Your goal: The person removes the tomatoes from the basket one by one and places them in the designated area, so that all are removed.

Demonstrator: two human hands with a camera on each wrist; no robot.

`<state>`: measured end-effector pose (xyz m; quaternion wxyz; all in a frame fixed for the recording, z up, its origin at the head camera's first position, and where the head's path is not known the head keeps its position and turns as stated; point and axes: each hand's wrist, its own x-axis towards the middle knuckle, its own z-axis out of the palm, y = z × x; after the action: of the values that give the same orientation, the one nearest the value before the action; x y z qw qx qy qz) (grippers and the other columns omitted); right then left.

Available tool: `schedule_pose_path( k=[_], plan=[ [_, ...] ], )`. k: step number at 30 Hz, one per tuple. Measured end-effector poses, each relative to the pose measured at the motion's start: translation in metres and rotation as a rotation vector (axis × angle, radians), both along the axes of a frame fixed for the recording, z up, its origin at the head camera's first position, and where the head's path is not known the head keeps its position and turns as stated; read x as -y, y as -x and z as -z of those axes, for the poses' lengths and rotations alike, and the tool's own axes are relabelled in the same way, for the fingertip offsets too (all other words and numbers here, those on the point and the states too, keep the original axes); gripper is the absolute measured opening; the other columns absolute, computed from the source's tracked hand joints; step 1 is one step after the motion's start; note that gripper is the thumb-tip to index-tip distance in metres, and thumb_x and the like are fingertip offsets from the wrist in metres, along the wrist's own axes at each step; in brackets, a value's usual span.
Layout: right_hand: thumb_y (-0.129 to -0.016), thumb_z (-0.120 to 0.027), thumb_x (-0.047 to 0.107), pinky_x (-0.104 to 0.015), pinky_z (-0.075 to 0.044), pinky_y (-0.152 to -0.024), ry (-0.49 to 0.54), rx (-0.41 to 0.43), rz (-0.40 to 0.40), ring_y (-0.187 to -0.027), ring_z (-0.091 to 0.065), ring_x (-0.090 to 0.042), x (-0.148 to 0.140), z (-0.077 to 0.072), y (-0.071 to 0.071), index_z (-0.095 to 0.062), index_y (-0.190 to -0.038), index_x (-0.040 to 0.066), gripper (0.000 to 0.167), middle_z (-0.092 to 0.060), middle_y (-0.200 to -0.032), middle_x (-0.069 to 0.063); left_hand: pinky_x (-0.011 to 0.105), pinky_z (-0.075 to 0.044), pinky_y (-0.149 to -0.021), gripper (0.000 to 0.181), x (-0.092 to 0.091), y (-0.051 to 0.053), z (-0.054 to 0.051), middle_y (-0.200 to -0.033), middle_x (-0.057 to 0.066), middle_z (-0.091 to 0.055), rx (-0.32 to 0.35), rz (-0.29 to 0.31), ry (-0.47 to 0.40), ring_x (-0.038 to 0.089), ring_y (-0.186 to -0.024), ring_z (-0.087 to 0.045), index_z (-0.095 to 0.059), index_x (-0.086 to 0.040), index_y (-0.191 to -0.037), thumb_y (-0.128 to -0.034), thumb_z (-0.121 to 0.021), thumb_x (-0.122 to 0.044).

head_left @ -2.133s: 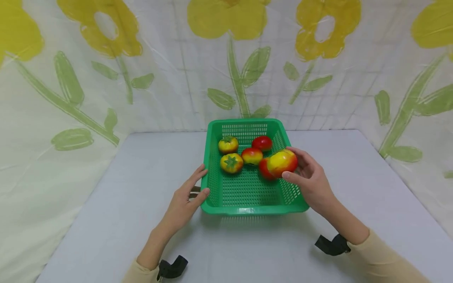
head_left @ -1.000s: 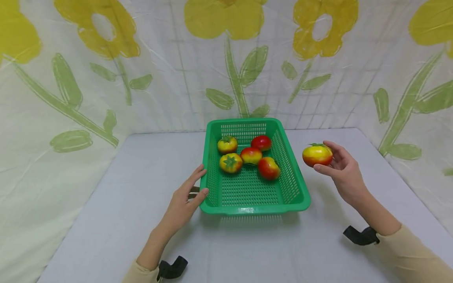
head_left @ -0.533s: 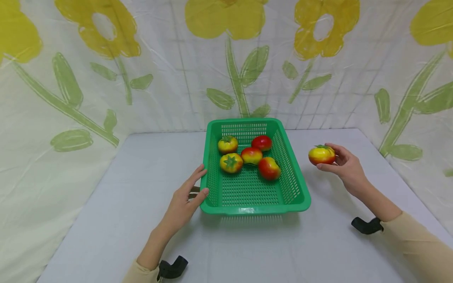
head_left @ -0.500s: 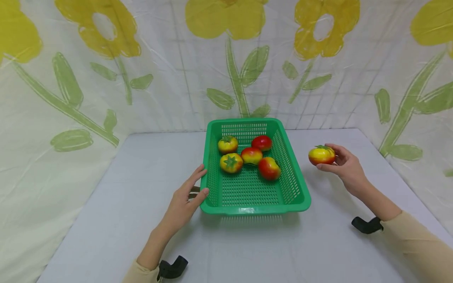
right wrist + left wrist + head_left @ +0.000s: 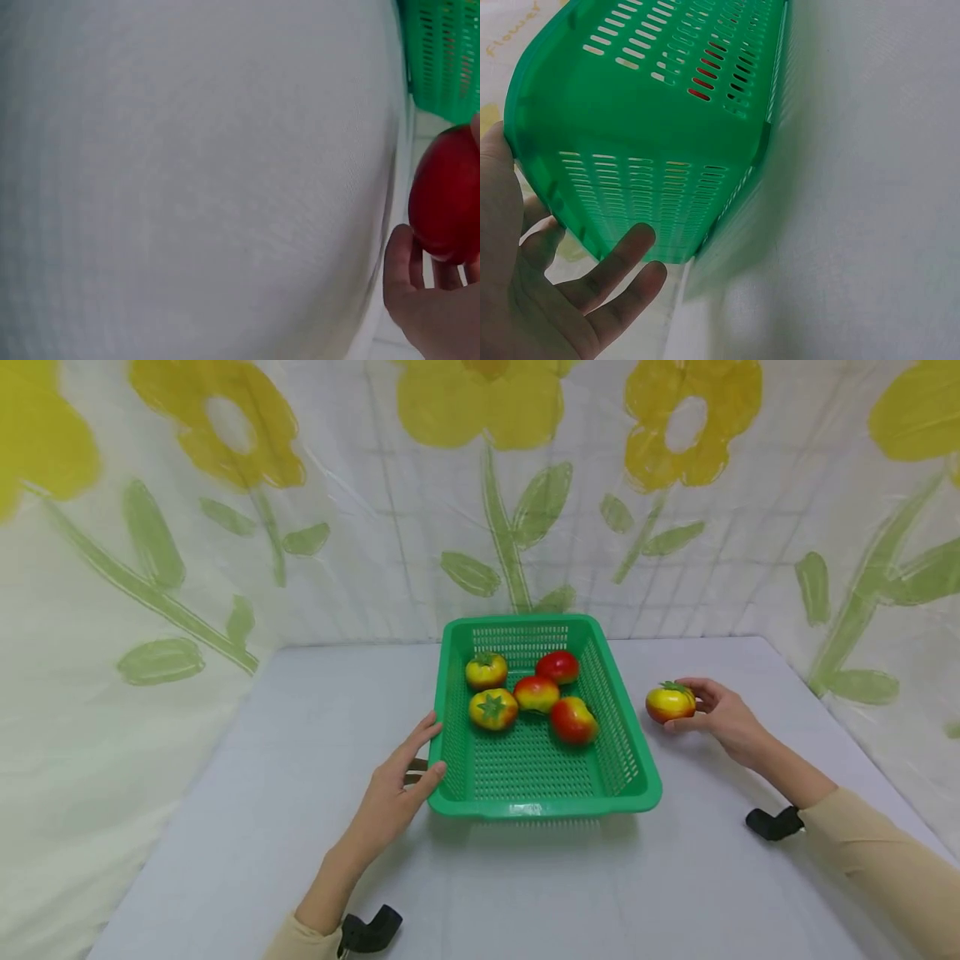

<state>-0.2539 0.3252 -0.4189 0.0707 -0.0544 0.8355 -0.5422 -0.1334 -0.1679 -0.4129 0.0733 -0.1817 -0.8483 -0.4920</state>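
Observation:
In the head view my right hand (image 5: 723, 718) holds a yellow-and-red tomato (image 5: 670, 702) with a green leafy top, thumb in front and fingers behind. It is low over the table to the right of the green basket (image 5: 536, 810); whether it touches the table is hard to tell. The right wrist view shows the tomato's red side (image 5: 448, 199) against my fingers. My left hand (image 5: 390, 802) touches the basket's left rim with spread, relaxed fingers; in the left wrist view two fingers (image 5: 626, 255) reach out beside the basket's wall (image 5: 630, 105).
Inside the basket lie several more red-and-yellow tomatoes, among them one with a green star top (image 5: 493, 709) and one at the right (image 5: 573, 721). A white cloth covers the table (image 5: 285, 760). A flower-printed curtain (image 5: 360, 527) hangs behind it.
My right hand has carried the tomato from above the basket out to the right, then lowered it towards the table. The left hand has stayed at the rim.

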Motion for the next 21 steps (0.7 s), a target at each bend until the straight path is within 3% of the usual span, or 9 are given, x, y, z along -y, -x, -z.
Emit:
schedule_pose_path(
  k=[4, 8, 10, 12, 16, 21],
  plan=[
    [-0.077, -0.086, 0.021, -0.019, -0.042, -0.092, -0.047, 0.015, -0.017, -0.121, -0.042, -0.028, -0.0018, 0.0024, 0.0073, -0.037, -0.145, 0.003, 0.085, -0.041, -0.145, -0.017, 0.038, -0.054, -0.084, 0.052, -0.0004, 0.0005, 0.0006, -0.157, -0.015, -0.028, 0.002, 0.006, -0.003, 0.017, -0.103, -0.061, -0.039, -0.026, -0.152, -0.1024, -0.055, -0.030],
    [-0.077, -0.086, 0.016, -0.042, -0.034, -0.108, -0.068, 0.023, -0.052, -0.130, -0.038, -0.034, -0.0026, 0.0014, 0.0111, -0.035, -0.147, 0.001, 0.088, -0.038, -0.148, -0.020, 0.037, -0.053, -0.084, 0.052, -0.0003, 0.0003, 0.0002, -0.158, -0.014, -0.027, -0.004, 0.013, -0.010, 0.016, -0.104, -0.061, -0.038, -0.026, -0.152, -0.1025, -0.055, -0.031],
    [-0.077, -0.085, 0.014, -0.053, -0.028, -0.110, -0.066, 0.028, -0.068, -0.133, -0.035, -0.037, -0.0031, 0.0002, 0.0118, -0.034, -0.148, 0.000, 0.088, -0.036, -0.149, -0.022, 0.036, -0.053, -0.085, 0.052, -0.0002, 0.0002, 0.0006, -0.158, -0.013, -0.027, -0.011, 0.017, -0.011, 0.016, -0.103, -0.061, -0.038, -0.026, -0.152, -0.1026, -0.055, -0.031],
    [-0.078, -0.084, 0.014, -0.055, -0.026, -0.110, -0.071, 0.033, -0.083, -0.135, -0.033, -0.039, -0.0036, -0.0010, 0.0121, -0.034, -0.149, 0.001, 0.088, -0.035, -0.150, -0.022, 0.036, -0.054, -0.084, 0.053, -0.0001, 0.0003, 0.0008, -0.158, -0.013, -0.027, -0.014, 0.014, -0.010, 0.015, -0.103, -0.061, -0.038, -0.026, -0.152, -0.1026, -0.055, -0.031],
    [-0.085, -0.080, 0.021, -0.044, -0.036, -0.107, -0.096, 0.040, -0.094, -0.132, -0.037, -0.038, -0.0052, -0.0029, 0.0111, -0.033, -0.150, 0.003, 0.082, -0.036, -0.150, -0.022, 0.036, -0.054, -0.082, 0.053, -0.0003, 0.0003, 0.0010, -0.157, -0.015, -0.027, -0.011, 0.001, -0.001, 0.015, -0.103, -0.061, -0.038, -0.027, -0.152, -0.1023, -0.055, -0.033],
    [-0.091, -0.074, 0.028, -0.019, -0.043, -0.089, -0.106, 0.027, -0.093, -0.125, -0.044, -0.035, -0.0060, -0.0042, 0.0089, -0.037, -0.149, 0.004, 0.073, -0.041, -0.146, -0.020, 0.036, -0.054, -0.082, 0.053, -0.0014, 0.0000, -0.0001, -0.157, -0.015, -0.028, -0.008, -0.001, -0.010, 0.015, -0.103, -0.061, -0.038, -0.028, -0.152, -0.1021, -0.056, -0.031]
  ],
)
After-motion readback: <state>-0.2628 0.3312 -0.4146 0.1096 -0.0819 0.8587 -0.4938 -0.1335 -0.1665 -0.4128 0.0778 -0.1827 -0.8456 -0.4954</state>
